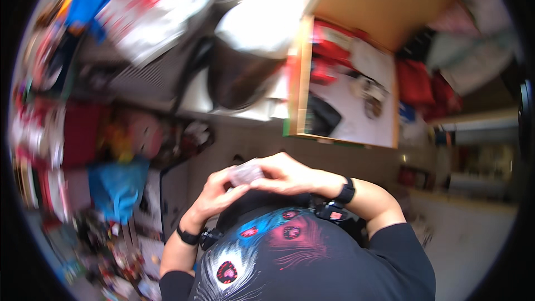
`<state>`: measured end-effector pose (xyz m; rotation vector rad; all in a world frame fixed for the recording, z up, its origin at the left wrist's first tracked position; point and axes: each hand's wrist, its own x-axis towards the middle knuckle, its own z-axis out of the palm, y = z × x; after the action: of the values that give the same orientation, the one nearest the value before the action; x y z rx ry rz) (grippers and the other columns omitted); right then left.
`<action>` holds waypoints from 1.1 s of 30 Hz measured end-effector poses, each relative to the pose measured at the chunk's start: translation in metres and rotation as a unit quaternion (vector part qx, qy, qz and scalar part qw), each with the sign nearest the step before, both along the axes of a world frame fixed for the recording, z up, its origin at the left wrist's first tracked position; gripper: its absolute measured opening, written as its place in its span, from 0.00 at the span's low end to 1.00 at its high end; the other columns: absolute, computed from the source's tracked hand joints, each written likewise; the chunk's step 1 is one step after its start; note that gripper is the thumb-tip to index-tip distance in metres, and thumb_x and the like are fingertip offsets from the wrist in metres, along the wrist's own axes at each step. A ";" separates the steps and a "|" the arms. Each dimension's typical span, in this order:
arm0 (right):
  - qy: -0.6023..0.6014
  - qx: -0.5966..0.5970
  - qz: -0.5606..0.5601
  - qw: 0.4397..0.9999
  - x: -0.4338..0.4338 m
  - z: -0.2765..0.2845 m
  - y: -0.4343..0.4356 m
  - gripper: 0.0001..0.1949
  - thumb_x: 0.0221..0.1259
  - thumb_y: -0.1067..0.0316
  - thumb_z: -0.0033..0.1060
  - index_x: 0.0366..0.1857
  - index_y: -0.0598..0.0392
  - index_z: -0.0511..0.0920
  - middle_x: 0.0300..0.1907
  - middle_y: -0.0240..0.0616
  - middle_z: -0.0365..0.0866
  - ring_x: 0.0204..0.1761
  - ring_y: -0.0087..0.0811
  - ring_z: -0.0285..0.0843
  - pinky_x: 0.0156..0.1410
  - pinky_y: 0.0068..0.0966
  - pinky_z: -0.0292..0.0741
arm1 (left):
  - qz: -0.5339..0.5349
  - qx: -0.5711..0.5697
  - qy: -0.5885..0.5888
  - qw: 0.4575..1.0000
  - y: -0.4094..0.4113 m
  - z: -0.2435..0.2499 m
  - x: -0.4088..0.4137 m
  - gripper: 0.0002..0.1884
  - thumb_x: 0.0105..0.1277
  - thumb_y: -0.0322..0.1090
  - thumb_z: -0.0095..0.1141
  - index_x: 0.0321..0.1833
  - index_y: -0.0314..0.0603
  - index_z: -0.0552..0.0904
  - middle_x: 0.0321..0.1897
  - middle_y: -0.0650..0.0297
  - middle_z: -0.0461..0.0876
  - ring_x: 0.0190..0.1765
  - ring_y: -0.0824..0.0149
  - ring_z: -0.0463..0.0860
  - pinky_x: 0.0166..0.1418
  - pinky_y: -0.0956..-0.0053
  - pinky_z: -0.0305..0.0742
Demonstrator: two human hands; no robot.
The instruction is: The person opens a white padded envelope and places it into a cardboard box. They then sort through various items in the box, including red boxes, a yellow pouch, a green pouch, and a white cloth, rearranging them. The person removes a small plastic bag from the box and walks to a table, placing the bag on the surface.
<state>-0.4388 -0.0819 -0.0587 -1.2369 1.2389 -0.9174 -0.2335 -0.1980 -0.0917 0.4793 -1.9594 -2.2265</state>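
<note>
Close in front of my body, a small pale greyish-pink object (245, 174) is held between both hands; blur hides what it is. My left hand (217, 190) grips its left side with thumb and fingers. My right hand (282, 175) holds the right side, fingertips touching it. Both wrists carry black straps with small devices. Beyond my hands, at the upper right, stands an open cardboard box (299, 92) with its lid raised. Inside lie red packets (328, 50), a black item (322, 115) and a small brown and beige item (372, 100).
A brown and white rounded item (238, 75) stands on a white surface left of the box. A white and red plastic bag (146, 16) lies at upper left. A light-blue bag (117, 188) hangs at left above cluttered items. Red cloth (418, 85) lies right of the box.
</note>
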 end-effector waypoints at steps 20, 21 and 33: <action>0.103 -0.488 -0.301 0.813 -0.191 0.174 0.408 0.10 0.63 0.78 0.61 0.23 0.69 0.80 0.23 0.44 0.78 0.17 0.28 0.72 0.20 0.23 0.61 | -0.294 0.152 0.081 0.940 0.256 0.066 -0.313 0.20 0.64 0.47 0.71 0.36 0.33 0.83 0.30 0.61 0.79 0.34 0.65 0.77 0.40 0.71 0.70; 0.118 -0.482 -0.309 0.811 -0.197 0.177 0.433 0.09 0.63 0.78 0.60 0.24 0.70 0.80 0.25 0.45 0.78 0.19 0.29 0.73 0.21 0.22 0.63 | -0.311 0.155 0.081 0.934 0.281 0.064 -0.332 0.20 0.65 0.47 0.71 0.37 0.33 0.83 0.30 0.61 0.79 0.34 0.66 0.77 0.40 0.71 0.70; 0.307 -0.515 -0.468 0.649 -0.306 0.169 0.641 0.05 0.57 0.80 0.63 0.24 0.64 0.78 0.24 0.39 0.73 0.18 0.28 0.70 0.20 0.22 0.61 | -0.457 0.142 0.013 0.878 0.492 0.040 -0.525 0.12 0.72 0.39 0.63 0.41 0.35 0.80 0.33 0.62 0.78 0.36 0.71 0.76 0.42 0.76 0.71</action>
<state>-0.7453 0.5588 0.1105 -1.8784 2.0931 -2.3345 -0.7587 0.2939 -0.0516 -0.6128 -2.1001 -3.0254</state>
